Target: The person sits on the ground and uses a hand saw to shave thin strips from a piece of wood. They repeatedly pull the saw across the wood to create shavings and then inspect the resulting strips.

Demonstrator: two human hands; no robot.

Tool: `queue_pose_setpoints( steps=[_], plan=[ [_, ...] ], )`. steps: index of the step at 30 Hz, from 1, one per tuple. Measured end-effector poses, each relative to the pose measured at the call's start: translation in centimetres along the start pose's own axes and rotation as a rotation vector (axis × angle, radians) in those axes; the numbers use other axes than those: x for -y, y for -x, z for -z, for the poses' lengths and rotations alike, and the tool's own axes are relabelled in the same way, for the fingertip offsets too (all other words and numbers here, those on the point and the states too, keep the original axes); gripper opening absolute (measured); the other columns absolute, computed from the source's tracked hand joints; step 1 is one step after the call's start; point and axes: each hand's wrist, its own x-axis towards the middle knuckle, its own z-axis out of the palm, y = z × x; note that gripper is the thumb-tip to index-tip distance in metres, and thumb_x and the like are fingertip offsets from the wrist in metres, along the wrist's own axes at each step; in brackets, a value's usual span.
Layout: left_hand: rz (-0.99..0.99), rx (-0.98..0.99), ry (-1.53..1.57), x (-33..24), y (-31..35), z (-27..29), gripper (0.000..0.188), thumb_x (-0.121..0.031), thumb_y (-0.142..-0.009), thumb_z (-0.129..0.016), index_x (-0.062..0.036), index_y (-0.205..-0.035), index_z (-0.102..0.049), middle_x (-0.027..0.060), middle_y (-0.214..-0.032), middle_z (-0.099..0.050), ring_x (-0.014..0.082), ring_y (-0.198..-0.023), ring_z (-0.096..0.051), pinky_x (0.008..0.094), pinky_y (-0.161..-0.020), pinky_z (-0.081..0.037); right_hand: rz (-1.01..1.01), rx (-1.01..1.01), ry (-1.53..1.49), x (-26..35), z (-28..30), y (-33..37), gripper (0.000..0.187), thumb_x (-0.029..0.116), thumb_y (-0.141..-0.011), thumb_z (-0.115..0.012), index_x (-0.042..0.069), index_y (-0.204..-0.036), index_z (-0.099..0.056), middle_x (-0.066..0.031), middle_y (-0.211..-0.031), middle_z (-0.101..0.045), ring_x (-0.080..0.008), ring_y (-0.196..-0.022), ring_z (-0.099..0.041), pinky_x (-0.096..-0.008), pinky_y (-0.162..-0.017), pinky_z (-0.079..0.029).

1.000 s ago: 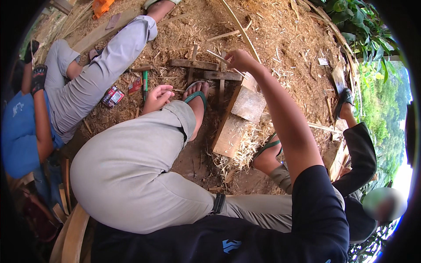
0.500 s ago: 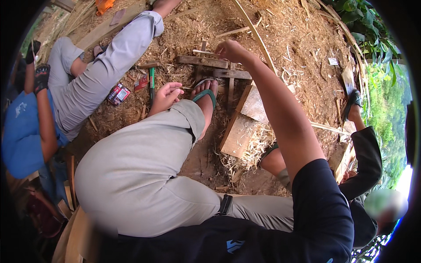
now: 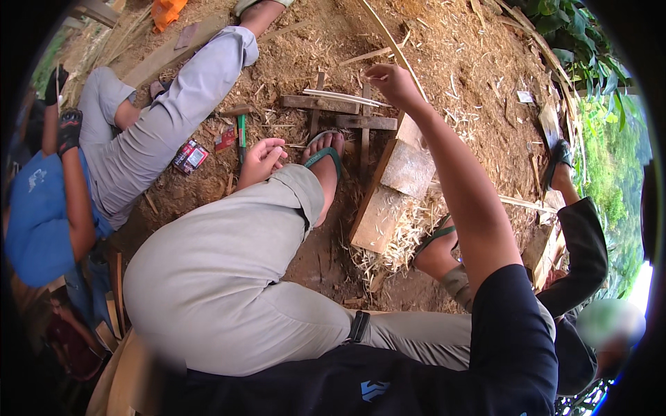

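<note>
My right hand (image 3: 397,86) is raised over the ground, its fingers a little apart with nothing visible between them. Two thin pale wooden strips (image 3: 345,98) rest across short wooden blocks, their right ends just below that hand. One block (image 3: 319,104) is on the left and another (image 3: 368,123) on the right, both with upright-looking crosspieces (image 3: 365,149). My left hand (image 3: 261,162) hovers by my lower trouser leg, fingers curled together; whether they hold something small is hidden. Beside it is my foot in a green sandal (image 3: 326,154).
A green-handled hammer (image 3: 241,132) and a red package (image 3: 190,157) lie left of my hand. A wooden plank (image 3: 374,225) stands over shavings (image 3: 409,229) at right. A long strip (image 3: 395,45) crosses behind. People sit left (image 3: 45,208) and right (image 3: 576,243).
My right hand has let go of a pale strip, which now lies beside another across the blocks, and has shifted slightly right. My left hand stays nearly where it was.
</note>
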Motion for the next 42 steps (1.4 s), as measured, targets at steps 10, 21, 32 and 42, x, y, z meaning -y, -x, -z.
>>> queue_pose_setpoints(
  steps=[10,21,32,42],
  plan=[
    [-0.022,0.024,-0.037,0.4,-2.0,-0.3,0.029,-0.013,-0.098,-0.061,-0.0024,-0.124,-0.059,0.0059,-0.1,-0.068,0.007,-0.075,-0.06,0.0213,-0.065,-0.049,-0.309,-0.254,0.378,-6.4,11.4,16.6,0.043,0.036,-0.099,-0.053,0.007,-0.069,-0.059,-0.013,-0.06,-0.058,-0.0282,-0.057,-0.056,-0.0447,-0.059,-0.045],
    [-0.172,-0.11,-0.07,0.4,1.3,1.9,0.028,-0.013,-0.097,-0.061,-0.0014,-0.123,-0.059,0.0072,-0.099,-0.068,0.0083,-0.074,-0.061,0.0218,-0.063,-0.05,-0.378,-0.312,0.076,-11.4,9.4,23.7,0.04,0.001,-0.089,-0.051,0.003,-0.129,-0.054,-0.0156,-0.106,-0.061,-0.0289,-0.096,-0.06,-0.0408,-0.086,-0.047],
    [-0.348,-0.612,-0.239,-6.3,1.1,17.1,0.031,-0.01,-0.093,-0.062,-0.0016,-0.123,-0.058,0.011,-0.114,-0.063,0.0125,-0.072,-0.066,0.0254,-0.063,-0.052,-0.235,-0.053,0.133,-6.9,7.4,24.6,0.044,0.014,-0.089,-0.07,0.005,-0.13,-0.058,-0.0134,-0.1,-0.061,-0.0235,-0.083,-0.062,-0.0344,-0.069,-0.052],
    [-0.295,-0.693,-0.749,-6.3,1.4,21.2,0.05,-0.02,-0.082,-0.07,-0.008,-0.129,-0.057,0.0239,-0.153,-0.038,0.0351,-0.146,-0.031,0.0409,-0.118,-0.028,-0.277,-0.07,0.137,-6.7,7.2,25.2,0.05,0.003,-0.081,-0.072,0.008,-0.129,-0.061,-0.0122,-0.102,-0.062,-0.0223,-0.082,-0.065,-0.0338,-0.07,-0.055]
  ],
)
